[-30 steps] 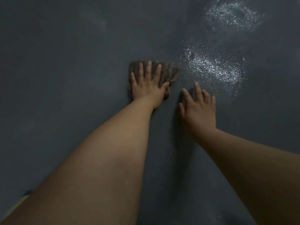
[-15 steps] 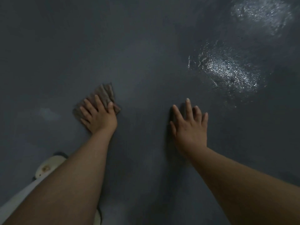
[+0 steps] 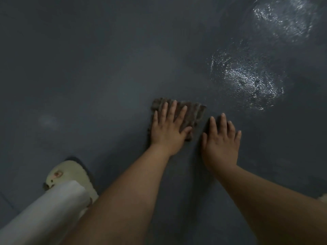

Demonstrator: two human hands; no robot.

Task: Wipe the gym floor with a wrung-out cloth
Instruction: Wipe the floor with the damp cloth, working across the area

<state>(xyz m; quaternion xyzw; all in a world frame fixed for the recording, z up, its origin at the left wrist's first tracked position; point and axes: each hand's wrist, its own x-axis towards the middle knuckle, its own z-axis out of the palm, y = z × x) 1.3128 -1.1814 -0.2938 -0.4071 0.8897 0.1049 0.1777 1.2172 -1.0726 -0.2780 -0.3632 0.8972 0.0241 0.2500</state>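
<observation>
A brown ribbed cloth [image 3: 193, 111] lies flat on the dark grey gym floor [image 3: 106, 68] near the middle of the head view. My left hand [image 3: 168, 129] presses down on it with fingers spread, and the thumb lies along the cloth's right edge. The palm hides the near part of the cloth. My right hand [image 3: 221, 143] rests flat on the bare floor just right of the cloth, fingers apart, holding nothing.
Two glistening wet patches shine on the floor, one at mid right [image 3: 247, 80] and one at top right [image 3: 283, 16]. At bottom left are my pale slipper [image 3: 69, 174] and a white trouser leg [image 3: 46, 209]. A pale object [image 3: 323, 198] peeks in at the right edge.
My left hand swept the cloth out to the left and then back right, so it now lies beside my right hand. The right hand stayed planted on the floor.
</observation>
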